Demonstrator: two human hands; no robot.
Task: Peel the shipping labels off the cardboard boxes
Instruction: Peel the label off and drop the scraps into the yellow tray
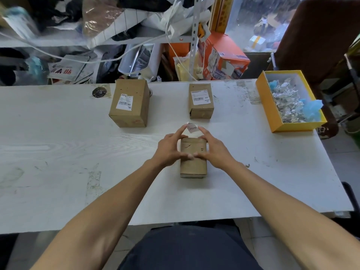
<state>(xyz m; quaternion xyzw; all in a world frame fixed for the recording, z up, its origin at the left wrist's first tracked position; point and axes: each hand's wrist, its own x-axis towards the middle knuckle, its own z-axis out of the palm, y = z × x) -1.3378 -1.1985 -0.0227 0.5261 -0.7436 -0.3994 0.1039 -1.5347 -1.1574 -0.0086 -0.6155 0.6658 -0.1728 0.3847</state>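
A: Hovering over the near cardboard box (193, 156), left hand (171, 150) and right hand (211, 149) share a pinching grip on the peeled label (191, 127)

B: Risk?

A: It may tear or restick. Two labelled boxes (128, 104) wait farther back on the tabletop (58, 152); fingertip contact is blurred

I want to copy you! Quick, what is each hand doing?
Left hand: pinches the peeled label.
Right hand: pinches the same label, above the near box.
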